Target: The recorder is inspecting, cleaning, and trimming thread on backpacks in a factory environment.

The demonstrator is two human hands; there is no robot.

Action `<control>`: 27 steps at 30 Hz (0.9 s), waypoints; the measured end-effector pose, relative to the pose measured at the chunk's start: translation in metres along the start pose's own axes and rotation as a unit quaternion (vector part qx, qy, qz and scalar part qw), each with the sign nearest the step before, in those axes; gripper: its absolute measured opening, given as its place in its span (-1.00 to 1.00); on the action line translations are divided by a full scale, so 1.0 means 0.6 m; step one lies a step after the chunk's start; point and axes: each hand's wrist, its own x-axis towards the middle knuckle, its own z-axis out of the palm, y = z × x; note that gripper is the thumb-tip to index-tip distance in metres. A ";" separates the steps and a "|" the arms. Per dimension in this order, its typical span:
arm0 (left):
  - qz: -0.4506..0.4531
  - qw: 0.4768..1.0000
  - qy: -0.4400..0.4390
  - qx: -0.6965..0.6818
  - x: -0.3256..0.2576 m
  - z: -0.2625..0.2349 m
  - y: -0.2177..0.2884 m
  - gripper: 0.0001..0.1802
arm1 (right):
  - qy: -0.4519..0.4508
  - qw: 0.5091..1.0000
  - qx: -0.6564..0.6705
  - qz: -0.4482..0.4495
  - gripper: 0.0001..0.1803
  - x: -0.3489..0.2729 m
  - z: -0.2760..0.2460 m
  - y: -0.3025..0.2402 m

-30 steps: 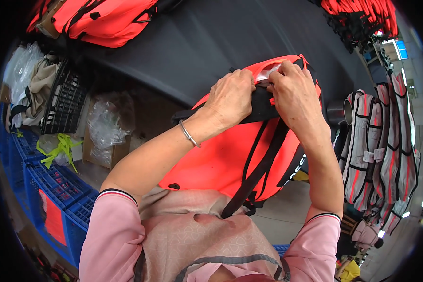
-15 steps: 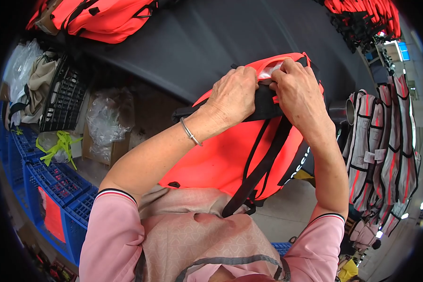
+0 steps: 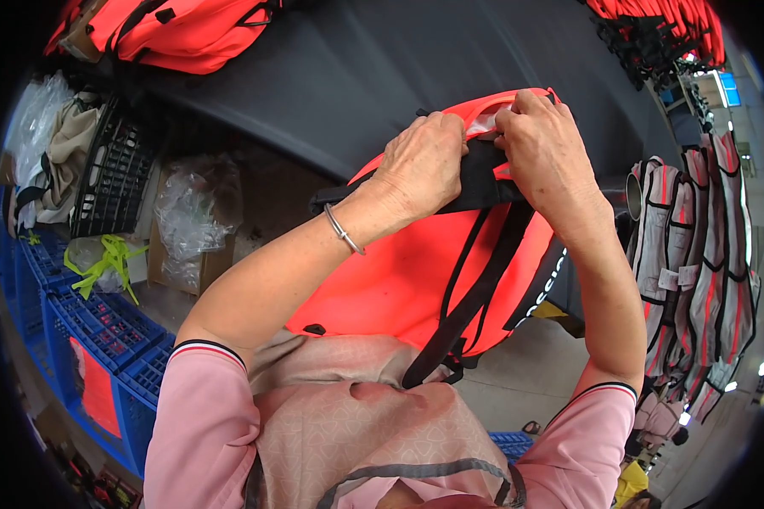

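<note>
A bright orange-red bag point(image 3: 373, 284) with black straps point(image 3: 475, 314) hangs from the dark table's edge against my apron. Its upper end rests on the black surface, with the mouth partly open and a whitish lining point(image 3: 485, 120) showing. My left hand point(image 3: 424, 163) is closed on the black-trimmed edge at the left of this opening, its fingertips curled out of sight. Close beside it on the right, my right hand point(image 3: 545, 148) pinches the orange-red rim. Whatever lies under the fingers of both hands is hidden.
Another orange-red bag point(image 3: 187, 34) lies at the table's far left. Left of me are a black crate point(image 3: 115, 170), a box with clear plastic point(image 3: 191, 220) and blue crates point(image 3: 102, 322). Grey strapped pieces point(image 3: 692, 263) hang on the right, near a round tube end point(image 3: 633, 197).
My right hand has shifted slightly up and right along the bag's rim, and its elbow has swung outward. The rim has risen a little; my left hand has barely moved.
</note>
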 end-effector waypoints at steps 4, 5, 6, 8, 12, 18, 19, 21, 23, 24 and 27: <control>-0.005 1.000 -0.004 -0.021 0.000 -0.005 0.002 -0.92 | -0.007 1.000 0.010 -0.012 -0.93 0.004 -0.001 0.001; -0.011 1.000 -0.008 -0.027 0.001 -0.005 0.001 -0.92 | -0.013 1.000 0.012 -0.020 -0.93 0.006 0.001 0.002; -0.015 0.999 -0.012 -0.034 0.002 -0.006 0.000 -0.92 | -0.012 1.000 0.012 -0.019 -0.93 0.006 0.003 0.002; -0.023 0.999 -0.017 -0.037 0.005 -0.004 -0.003 -0.93 | 0.014 0.999 -0.004 -0.036 -0.93 0.008 0.007 -0.001; -0.054 0.995 -0.043 -0.068 0.015 -0.008 -0.011 -0.91 | -0.010 1.000 -0.003 -0.028 -0.94 0.012 0.009 0.000; -0.121 0.969 -0.044 -0.211 0.017 -0.041 -0.042 -0.74 | 0.003 0.997 0.081 0.017 -0.92 -0.001 -0.014 0.020; -0.142 0.958 -0.042 -0.244 0.010 -0.058 -0.047 -0.69 | 0.000 0.986 0.155 0.057 -0.88 -0.008 -0.036 0.025; -0.147 0.948 -0.003 -0.282 -0.021 -0.091 -0.071 -0.68 | 0.001 0.954 0.277 0.111 -0.78 -0.028 -0.076 0.045; -0.165 0.938 0.044 -0.303 -0.066 -0.122 -0.108 -0.70 | 0.028 0.945 0.296 0.135 -0.76 -0.053 -0.094 0.056; -0.175 0.935 0.065 -0.301 -0.091 -0.134 -0.129 -0.72 | 0.062 0.937 0.314 0.142 -0.75 -0.073 -0.089 0.065; -0.260 0.924 0.121 -0.253 -0.200 -0.171 -0.200 -0.71 | 0.130 0.854 0.415 0.287 -0.74 -0.127 -0.051 0.089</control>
